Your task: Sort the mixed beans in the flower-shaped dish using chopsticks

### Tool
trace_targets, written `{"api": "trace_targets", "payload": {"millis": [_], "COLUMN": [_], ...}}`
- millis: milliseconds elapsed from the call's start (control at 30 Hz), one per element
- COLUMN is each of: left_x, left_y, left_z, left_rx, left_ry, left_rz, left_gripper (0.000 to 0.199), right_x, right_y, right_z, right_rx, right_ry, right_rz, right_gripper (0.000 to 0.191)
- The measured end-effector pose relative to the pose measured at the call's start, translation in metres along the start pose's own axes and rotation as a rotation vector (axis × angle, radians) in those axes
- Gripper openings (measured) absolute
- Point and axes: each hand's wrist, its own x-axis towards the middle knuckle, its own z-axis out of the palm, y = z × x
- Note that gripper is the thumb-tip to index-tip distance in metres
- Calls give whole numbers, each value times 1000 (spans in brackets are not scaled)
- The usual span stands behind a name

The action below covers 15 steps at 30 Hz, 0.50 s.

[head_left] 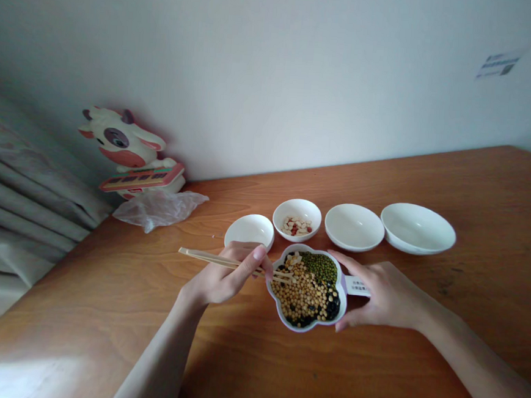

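My left hand (232, 276) is closed around a pair of pale wooden chopsticks (210, 257). Their tips reach in among the beans at the left side of a flower-shaped dish (273, 288) with a light purple rim. Yellow soybeans (306, 291), green mung beans (322, 266) and black beans (331, 308) lie in this dish, with a few pale pieces near its upper left. My right hand (380, 294) grips the dish at its right side, thumb and fingers spread around the labelled handle (357, 285).
Behind the dish stand white bowls in a row: a small bowl (250, 225), a bowl with peanuts (278, 218), another bowl (354, 221) and a larger one (417, 223). A cow toy keyboard (141, 177) and a clear plastic bag (161, 208) sit at the back left, beside a curtain (10, 222).
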Motion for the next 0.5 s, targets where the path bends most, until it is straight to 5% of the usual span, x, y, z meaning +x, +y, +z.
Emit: {"api": "trace_targets", "payload": {"millis": [500], "left_x": [0], "left_y": [2], "left_z": [-2], "left_rx": [-16], "left_ry": [-38], "left_rz": [-16], "left_gripper": [72], "right_x": [0], "right_y": [1], "right_z": [0], "right_rx": [-11], "right_ry": [7], "right_rz": [5], "right_gripper": [134]}}
